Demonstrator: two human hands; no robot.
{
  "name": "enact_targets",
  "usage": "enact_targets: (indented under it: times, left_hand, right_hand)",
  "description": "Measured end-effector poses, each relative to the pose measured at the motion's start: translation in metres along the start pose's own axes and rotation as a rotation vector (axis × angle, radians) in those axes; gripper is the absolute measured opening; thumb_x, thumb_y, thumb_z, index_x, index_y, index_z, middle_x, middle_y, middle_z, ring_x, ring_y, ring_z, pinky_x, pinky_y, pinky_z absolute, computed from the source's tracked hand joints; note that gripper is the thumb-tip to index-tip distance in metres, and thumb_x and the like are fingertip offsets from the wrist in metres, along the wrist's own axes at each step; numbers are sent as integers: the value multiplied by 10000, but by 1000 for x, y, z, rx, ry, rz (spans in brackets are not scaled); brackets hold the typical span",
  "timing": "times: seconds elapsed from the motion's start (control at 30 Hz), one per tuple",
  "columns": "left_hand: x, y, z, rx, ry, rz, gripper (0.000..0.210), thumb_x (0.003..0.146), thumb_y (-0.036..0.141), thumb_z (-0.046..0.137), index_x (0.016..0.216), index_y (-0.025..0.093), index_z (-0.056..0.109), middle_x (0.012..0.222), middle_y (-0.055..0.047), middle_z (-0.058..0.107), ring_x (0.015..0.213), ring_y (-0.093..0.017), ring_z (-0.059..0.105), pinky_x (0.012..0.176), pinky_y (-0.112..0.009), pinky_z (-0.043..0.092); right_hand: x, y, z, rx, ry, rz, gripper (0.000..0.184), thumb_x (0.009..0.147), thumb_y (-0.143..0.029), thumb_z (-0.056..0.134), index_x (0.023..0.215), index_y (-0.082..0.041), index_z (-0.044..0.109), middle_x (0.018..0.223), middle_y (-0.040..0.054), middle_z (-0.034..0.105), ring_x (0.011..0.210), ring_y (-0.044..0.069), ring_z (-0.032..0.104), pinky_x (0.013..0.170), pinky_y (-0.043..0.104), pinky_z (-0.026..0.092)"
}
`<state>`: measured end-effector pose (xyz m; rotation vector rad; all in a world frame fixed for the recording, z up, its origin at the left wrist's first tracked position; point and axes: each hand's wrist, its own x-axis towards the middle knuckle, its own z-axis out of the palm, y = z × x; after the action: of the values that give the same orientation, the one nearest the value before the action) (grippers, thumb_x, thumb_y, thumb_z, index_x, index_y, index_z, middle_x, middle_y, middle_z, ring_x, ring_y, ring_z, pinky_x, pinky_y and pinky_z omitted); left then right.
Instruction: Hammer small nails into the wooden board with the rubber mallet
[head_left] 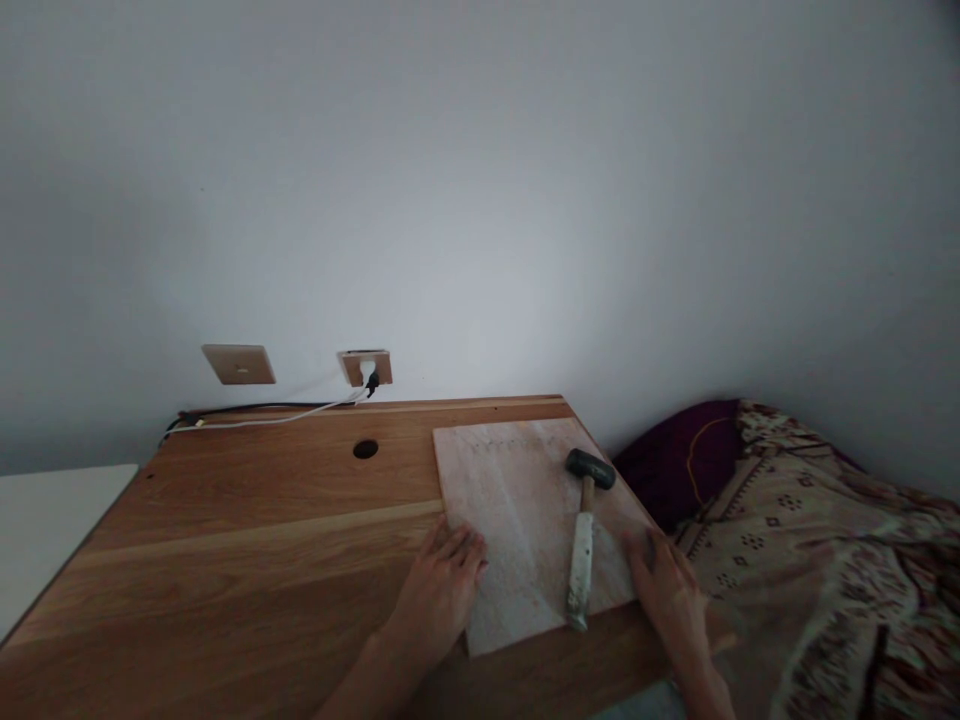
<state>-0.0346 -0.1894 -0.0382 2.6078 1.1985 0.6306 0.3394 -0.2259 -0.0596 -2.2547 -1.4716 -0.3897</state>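
Note:
A flat, pale pinkish square tile (517, 530) lies on the wooden desktop, set slightly askew. On its right part rests a rubber mallet (582, 560) with a black head and a wooden handle wrapped in white; the head points toward the wall. My left hand (442, 580) holds the tile's left edge, fingers bent over its top. At the opposite edge, my right hand (667, 585) is closed around the tile's right side near the front corner, its fingertips partly blurred. Neither hand touches the mallet.
The wooden desk (262, 560) has a round cable hole (365, 449). Cables (277, 418) run along its back to a wall socket (366, 368). A patterned blanket (795, 560) and a purple cushion (686, 460) lie at the right. A white surface (60, 530) adjoins the left.

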Motion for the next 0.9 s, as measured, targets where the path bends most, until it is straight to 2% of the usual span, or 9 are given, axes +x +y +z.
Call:
enact_targets:
  times: [0.07, 0.2, 0.33, 0.43, 0.53, 0.6, 0.63, 0.73, 0.9]
  left_hand:
    - [-14, -19, -13, 25, -41, -39, 413, 1032, 110, 388, 1345, 144, 654, 1327, -129, 725, 1282, -263, 667, 1231, -534, 412]
    - [-64, -63, -46, 37, -25, -181, 580, 942, 37, 343, 1460, 171, 567, 1364, -84, 708, 1270, -222, 675, 1109, -399, 551]
    - [-114, -91, -85, 48, -3, -449, 495, 1036, 265, 363, 1503, 258, 529, 1318, -42, 739, 1176, -237, 728, 987, -373, 616]
    - [-128, -99, -112, 113, -76, -616, 470, 1041, 361, 344, 1399, 263, 633, 1197, -69, 789, 1071, -301, 763, 924, -452, 627]
    - [-116, -109, -131, 155, -72, -736, 449, 1025, 375, 363, 1321, 260, 680, 1093, -86, 808, 978, -325, 775, 869, -475, 618]
    - [-96, -120, -139, 134, 9, -792, 418, 1011, 357, 396, 1297, 255, 683, 1053, -82, 808, 949, -306, 773, 870, -445, 608]
    - [-83, -127, -140, 117, 83, -791, 399, 1002, 339, 413, 1273, 240, 688, 1119, -92, 794, 996, -298, 763, 907, -437, 596]
    - [-44, -151, -139, 44, 191, -688, 350, 963, 264, 459, 1202, 177, 699, 1282, -142, 721, 1179, -301, 692, 1039, -434, 537]
    - [-7, -179, -127, -94, 132, -543, 334, 918, 159, 486, 1163, 166, 712, 1244, -142, 721, 1154, -275, 682, 1073, -422, 506]
  right_hand:
    - [-10, -18, -4, 7, 3, -76, 452, 1026, -470, 408, 1257, -182, 670, 1240, 203, 698, 1153, 364, 654, 935, 511, 540]
    - [-39, -61, -18, 52, -44, -297, 359, 1048, -413, 447, 1178, -222, 723, 1233, 178, 712, 1189, 347, 634, 970, 500, 507]
    - [-57, -105, -30, 92, -26, -366, 440, 1082, -473, 384, 1109, -213, 738, 1204, 175, 732, 1251, 379, 597, 1005, 558, 467]
    - [-41, -137, -32, 178, -75, -371, 424, 1083, -445, 390, 1011, -216, 740, 1086, 157, 755, 1132, 351, 658, 921, 499, 514]
    - [3, -177, -29, 326, -191, -366, 367, 1067, -320, 395, 1069, -169, 730, 1069, 164, 750, 962, 287, 718, 832, 402, 557]
    - [41, -212, -27, 332, -363, -400, 305, 1044, -255, 449, 1137, -149, 719, 1065, 149, 751, 927, 247, 732, 821, 341, 556]
    - [59, -230, -24, 328, -404, -435, 284, 1036, -236, 480, 1168, -144, 714, 1064, 137, 756, 929, 229, 733, 838, 317, 548]
    - [103, -280, -14, 291, -494, -513, 223, 1024, -226, 558, 1134, -139, 733, 1008, 108, 777, 924, 207, 729, 863, 292, 525]
    - [128, -321, 4, 154, -675, -603, 133, 963, -205, 685, 886, -121, 754, 940, 112, 787, 898, 220, 731, 846, 335, 534]
